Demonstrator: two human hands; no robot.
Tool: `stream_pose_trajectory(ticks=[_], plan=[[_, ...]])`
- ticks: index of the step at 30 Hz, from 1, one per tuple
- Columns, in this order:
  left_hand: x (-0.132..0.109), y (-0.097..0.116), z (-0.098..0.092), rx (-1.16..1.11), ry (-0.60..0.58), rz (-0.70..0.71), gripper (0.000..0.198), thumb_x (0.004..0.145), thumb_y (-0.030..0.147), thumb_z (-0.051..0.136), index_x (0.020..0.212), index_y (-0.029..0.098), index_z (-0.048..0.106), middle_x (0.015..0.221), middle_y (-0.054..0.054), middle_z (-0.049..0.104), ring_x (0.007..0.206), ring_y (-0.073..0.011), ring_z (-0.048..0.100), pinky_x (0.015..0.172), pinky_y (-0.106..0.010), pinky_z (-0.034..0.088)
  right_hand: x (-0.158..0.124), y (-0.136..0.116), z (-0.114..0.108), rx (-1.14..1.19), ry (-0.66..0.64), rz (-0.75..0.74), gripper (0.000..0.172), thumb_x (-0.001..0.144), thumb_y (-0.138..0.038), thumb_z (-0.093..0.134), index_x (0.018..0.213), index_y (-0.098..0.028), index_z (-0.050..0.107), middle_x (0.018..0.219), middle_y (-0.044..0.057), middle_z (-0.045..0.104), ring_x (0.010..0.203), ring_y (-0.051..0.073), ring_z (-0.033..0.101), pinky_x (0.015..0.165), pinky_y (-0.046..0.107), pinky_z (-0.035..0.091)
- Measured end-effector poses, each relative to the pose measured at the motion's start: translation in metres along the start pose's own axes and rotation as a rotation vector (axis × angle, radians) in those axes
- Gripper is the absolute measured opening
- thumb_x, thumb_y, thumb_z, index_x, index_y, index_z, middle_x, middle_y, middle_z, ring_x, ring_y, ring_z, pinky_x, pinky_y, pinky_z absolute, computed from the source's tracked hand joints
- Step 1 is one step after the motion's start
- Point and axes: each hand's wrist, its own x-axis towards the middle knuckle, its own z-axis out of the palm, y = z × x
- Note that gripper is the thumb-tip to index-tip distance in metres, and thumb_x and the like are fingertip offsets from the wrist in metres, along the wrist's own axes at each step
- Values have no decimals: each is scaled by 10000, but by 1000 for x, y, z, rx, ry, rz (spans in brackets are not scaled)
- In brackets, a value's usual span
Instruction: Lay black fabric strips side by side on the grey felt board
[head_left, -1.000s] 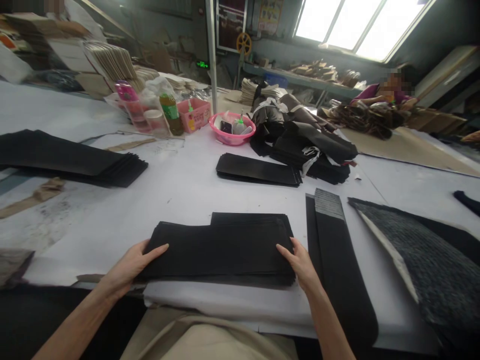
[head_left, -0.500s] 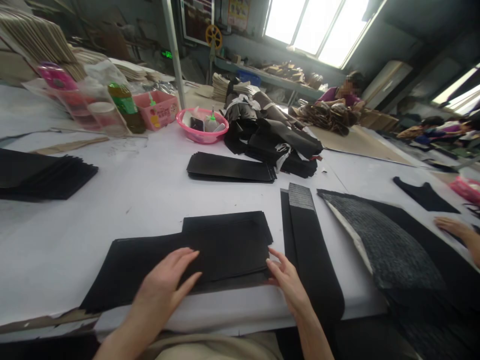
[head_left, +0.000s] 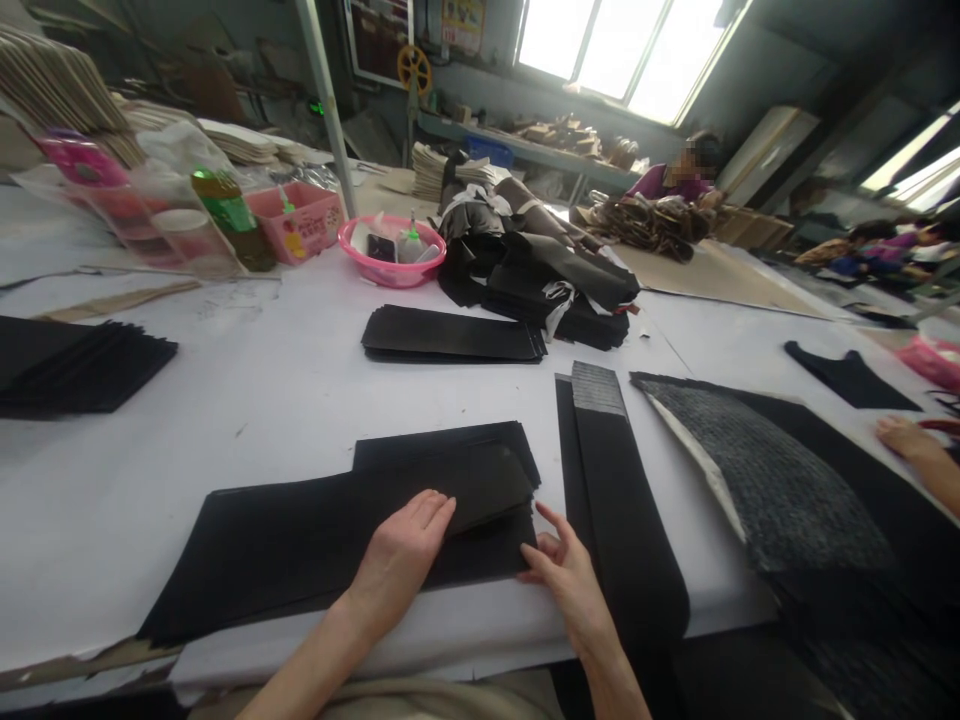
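Observation:
A stack of black fabric sheets (head_left: 300,540) lies at the near edge of the white table (head_left: 300,400). My left hand (head_left: 401,555) rests flat on the stack with its fingers stretched out, beside the top sheet (head_left: 487,485), whose right part curls up. My right hand (head_left: 566,575) sits at the stack's right front corner, fingers slightly bent and touching the edge of the sheets. It holds nothing that I can make out. A long black strip (head_left: 622,520) lies just right of that hand.
A second black stack (head_left: 450,335) and a heap of black pieces (head_left: 540,270) lie further back, by a pink bowl (head_left: 390,250), pink box (head_left: 296,220) and green bottle (head_left: 229,220). Grey textured sheet (head_left: 750,470) at right; another person's hand (head_left: 911,440) far right; more black sheets (head_left: 75,365) left.
My left hand slid right across the stack, from its left end to its middle. The top sheet's right part has lifted. My right hand stayed at the right corner. The view swung right.

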Motion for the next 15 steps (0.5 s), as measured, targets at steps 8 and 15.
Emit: stream_pose_trajectory(ticks=[8, 15], plan=[[8, -8, -15, -600, 174, -516, 311, 955, 382, 459, 1117, 191, 643, 1016, -52, 720, 967, -233, 672, 834, -303, 529, 12, 9, 5, -154, 122, -88, 477, 651, -506, 777, 972, -226, 564, 716, 2, 647, 703, 221, 648, 527, 292, 519], [4, -17, -12, -719, 255, -624, 419, 906, 460, 524, 1178, 164, 643, 1162, -83, 703, 1080, -290, 647, 969, -365, 487, 30, 0, 4, -412, 111, -124, 373, 697, -526, 711, 861, -206, 613, 518, -51, 508, 497, 155, 523, 364, 226, 346]])
